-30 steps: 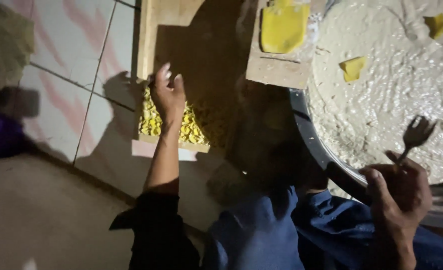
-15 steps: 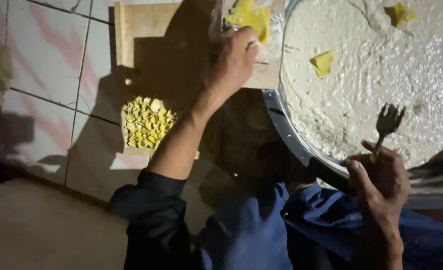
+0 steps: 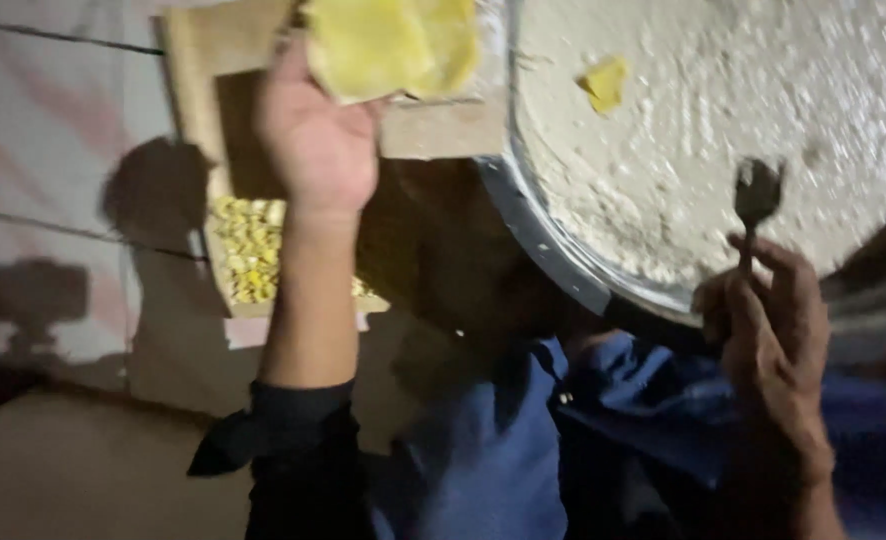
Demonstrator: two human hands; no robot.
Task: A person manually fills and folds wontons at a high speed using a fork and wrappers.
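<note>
Left hand (image 3: 315, 140), grip closed on the yellow dough sheets (image 3: 393, 45) at top centre; right hand (image 3: 773, 320) clasps a spoon (image 3: 756, 195) over the filling pan (image 3: 553, 245). Thin sheets may tear if pulled carelessly.

A wide round pan (image 3: 553, 250) is set at the far right, with a small wrapper (image 3: 605, 84) lying in its filling. A board (image 3: 443, 125) is placed just left of it, bearing stacked wrappers (image 3: 393, 45). Folded dumplings (image 3: 248, 250) are laid nearer, at the left.
</note>
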